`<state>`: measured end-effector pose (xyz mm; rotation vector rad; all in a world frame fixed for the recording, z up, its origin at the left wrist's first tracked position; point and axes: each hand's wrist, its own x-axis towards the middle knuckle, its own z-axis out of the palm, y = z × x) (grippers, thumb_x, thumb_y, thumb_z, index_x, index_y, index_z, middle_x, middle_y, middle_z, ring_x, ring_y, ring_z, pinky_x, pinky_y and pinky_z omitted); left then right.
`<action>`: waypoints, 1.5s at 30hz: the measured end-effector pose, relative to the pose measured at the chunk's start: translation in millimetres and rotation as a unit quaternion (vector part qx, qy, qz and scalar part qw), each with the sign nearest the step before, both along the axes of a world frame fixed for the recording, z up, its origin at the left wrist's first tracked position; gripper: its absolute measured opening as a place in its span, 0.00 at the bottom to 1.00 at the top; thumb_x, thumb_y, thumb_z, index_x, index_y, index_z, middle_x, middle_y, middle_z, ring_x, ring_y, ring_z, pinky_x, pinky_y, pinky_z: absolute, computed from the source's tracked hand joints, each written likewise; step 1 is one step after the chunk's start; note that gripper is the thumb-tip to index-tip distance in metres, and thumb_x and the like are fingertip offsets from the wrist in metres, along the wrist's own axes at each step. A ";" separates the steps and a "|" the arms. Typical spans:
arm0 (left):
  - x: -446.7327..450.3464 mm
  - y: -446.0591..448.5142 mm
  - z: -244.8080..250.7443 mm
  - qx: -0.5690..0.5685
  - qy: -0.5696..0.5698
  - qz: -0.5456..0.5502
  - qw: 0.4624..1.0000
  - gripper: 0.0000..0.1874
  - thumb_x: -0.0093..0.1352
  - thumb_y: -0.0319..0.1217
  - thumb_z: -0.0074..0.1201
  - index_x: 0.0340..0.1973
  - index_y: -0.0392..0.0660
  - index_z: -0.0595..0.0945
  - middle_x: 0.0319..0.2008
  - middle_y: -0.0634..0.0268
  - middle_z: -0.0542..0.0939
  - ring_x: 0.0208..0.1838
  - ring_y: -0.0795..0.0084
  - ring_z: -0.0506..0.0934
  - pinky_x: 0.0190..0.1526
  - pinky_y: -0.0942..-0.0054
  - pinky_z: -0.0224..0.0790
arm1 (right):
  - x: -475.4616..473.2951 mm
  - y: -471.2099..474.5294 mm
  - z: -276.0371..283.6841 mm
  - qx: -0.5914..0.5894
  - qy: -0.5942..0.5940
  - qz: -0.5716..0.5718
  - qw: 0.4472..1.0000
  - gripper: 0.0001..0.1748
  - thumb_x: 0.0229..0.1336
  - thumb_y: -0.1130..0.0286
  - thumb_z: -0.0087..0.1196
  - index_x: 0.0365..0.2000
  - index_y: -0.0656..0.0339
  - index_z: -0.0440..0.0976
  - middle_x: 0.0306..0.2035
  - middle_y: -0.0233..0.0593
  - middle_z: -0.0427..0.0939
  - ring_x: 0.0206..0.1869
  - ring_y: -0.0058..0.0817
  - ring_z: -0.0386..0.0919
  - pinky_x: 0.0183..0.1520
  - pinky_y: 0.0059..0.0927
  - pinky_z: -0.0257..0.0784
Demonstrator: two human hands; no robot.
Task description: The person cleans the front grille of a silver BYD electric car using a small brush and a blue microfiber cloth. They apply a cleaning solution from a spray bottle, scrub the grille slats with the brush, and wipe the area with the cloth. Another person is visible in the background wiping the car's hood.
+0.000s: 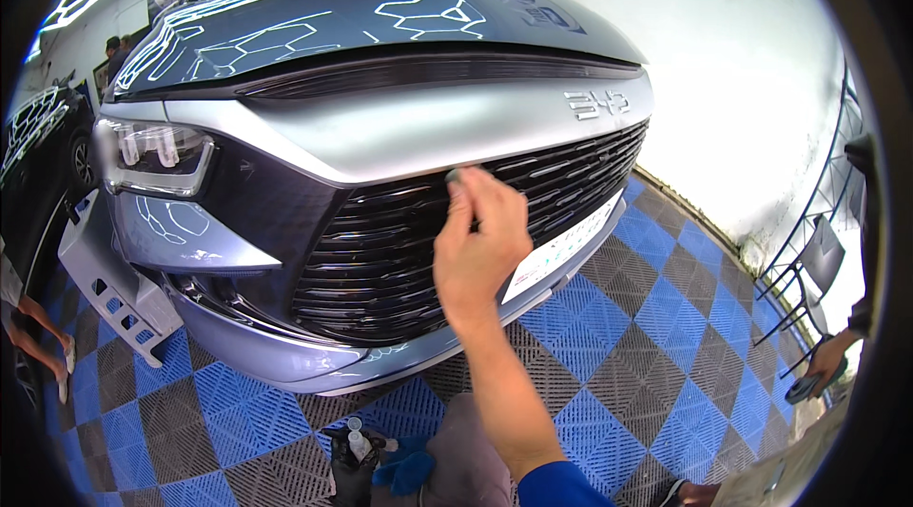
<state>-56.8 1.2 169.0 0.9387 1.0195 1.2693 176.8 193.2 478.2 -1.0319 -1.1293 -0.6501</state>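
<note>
My right hand [481, 236], bare, pinches a small dark pad [454, 177] between thumb and fingers. The pad is at the lower edge of the silver front panel [399, 125] of a BYD car, just where the black slatted grille [385, 250] begins. Low in the picture, my left hand [349, 475] wears a black glove and is closed around a small clear bottle [359, 444]. A blue cloth [405, 468] lies beside that glove, near my knee [471, 436]; whether the hand also grips it I cannot tell.
The headlight [160, 156] and a grey plastic step stool [118, 279] are to the left. A white plate [560, 257] bears writing. At right, another person's hand [824, 364] holds a dark object near a chair [820, 257]. Another person's legs [43, 332] show at far left.
</note>
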 end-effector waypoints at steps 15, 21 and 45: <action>-23.3 -10.5 -13.1 -0.008 -0.045 0.056 0.997 0.20 0.69 0.15 0.63 0.55 0.39 0.77 0.46 0.59 0.85 0.47 0.66 0.85 0.50 0.67 0.81 | -46.5 -10.0 -8.2 0.050 -0.070 0.020 0.996 0.14 0.56 0.85 0.68 0.43 0.64 0.87 0.44 0.41 0.88 0.46 0.40 0.84 0.51 0.37 0.81; -27.6 -11.8 -10.0 -0.015 -0.027 0.036 0.999 0.20 0.68 0.15 0.63 0.54 0.39 0.77 0.45 0.59 0.84 0.47 0.65 0.85 0.50 0.67 0.81 | -62.3 -6.8 -24.9 -0.001 -0.231 0.085 0.969 0.12 0.57 0.85 0.67 0.42 0.64 0.87 0.42 0.41 0.87 0.44 0.41 0.83 0.50 0.38 0.80; -31.2 -15.1 -22.1 0.002 -0.021 0.042 0.999 0.23 0.69 0.14 0.62 0.58 0.39 0.75 0.47 0.60 0.81 0.48 0.69 0.84 0.50 0.71 0.82 | -34.1 -23.5 -24.8 -0.054 -0.230 0.033 0.971 0.12 0.57 0.82 0.67 0.42 0.61 0.87 0.43 0.37 0.89 0.48 0.42 0.81 0.54 0.40 0.74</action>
